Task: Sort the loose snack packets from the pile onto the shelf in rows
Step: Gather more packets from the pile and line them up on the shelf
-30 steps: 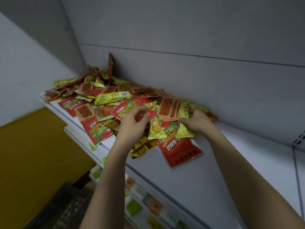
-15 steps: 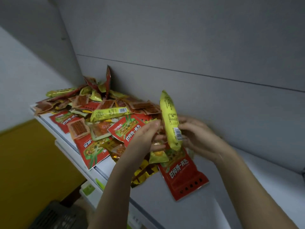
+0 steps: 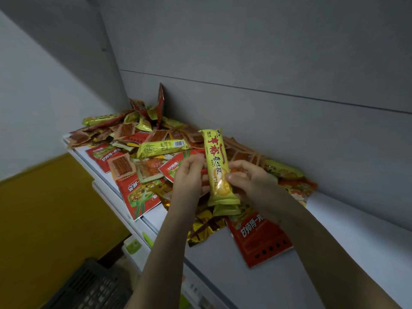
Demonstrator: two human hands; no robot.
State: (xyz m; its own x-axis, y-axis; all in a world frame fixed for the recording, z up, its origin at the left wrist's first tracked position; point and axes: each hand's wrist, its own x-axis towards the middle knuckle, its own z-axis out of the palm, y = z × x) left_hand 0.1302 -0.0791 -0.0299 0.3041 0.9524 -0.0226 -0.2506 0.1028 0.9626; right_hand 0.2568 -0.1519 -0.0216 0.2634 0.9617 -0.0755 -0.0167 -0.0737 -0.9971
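**Both hands holding up long yellow packets above the pile**

The left hand (image 3: 189,175) and right hand (image 3: 252,184) are gripping a long yellow snack packet (image 3: 217,166) upright, fingers curled round its lower half; a second like packet is sitting just behind it. Large red Chinese characters are running down its front. It is hovering over the pile of snack packets (image 3: 142,148) on the white shelf (image 3: 334,253). A red packet (image 3: 260,239) with white Chinese lettering is lying flat beneath the right wrist.
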